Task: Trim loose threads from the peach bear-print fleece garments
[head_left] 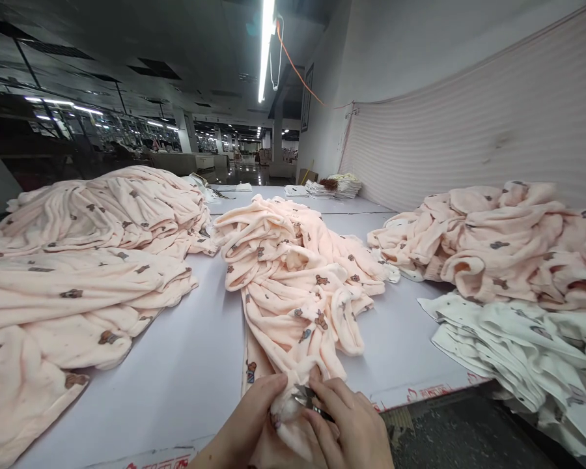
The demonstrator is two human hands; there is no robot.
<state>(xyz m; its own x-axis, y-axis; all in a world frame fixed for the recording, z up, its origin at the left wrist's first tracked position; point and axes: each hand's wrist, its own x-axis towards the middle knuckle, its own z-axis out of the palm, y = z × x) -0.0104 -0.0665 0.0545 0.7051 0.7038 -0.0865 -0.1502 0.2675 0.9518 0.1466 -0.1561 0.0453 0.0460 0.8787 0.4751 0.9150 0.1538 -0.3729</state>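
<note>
Your right hand is closed around a small pair of metal snips, their blades pointing toward your other hand and lying against the gathered near end of the pink garment. Your left hand pinches that same end, thumb on top, just across from the blades; the rest of its fingers are hidden beneath the cloth. The garment lies directly ahead of both hands, bunched in folds and printed with little brown bears, and a bit of it also drops between your wrists. Under it is the pale table, with red print along the near edge. To the garment's left spreads a large pink heap of matching fabric, reaching toward you; to its right sits a second pink pile, and nearer you on that side, white cloths slump over the table edge. Beyond the garment, small folded stacks stand at the far end, and past its right side hangs a striped sheet.
</note>
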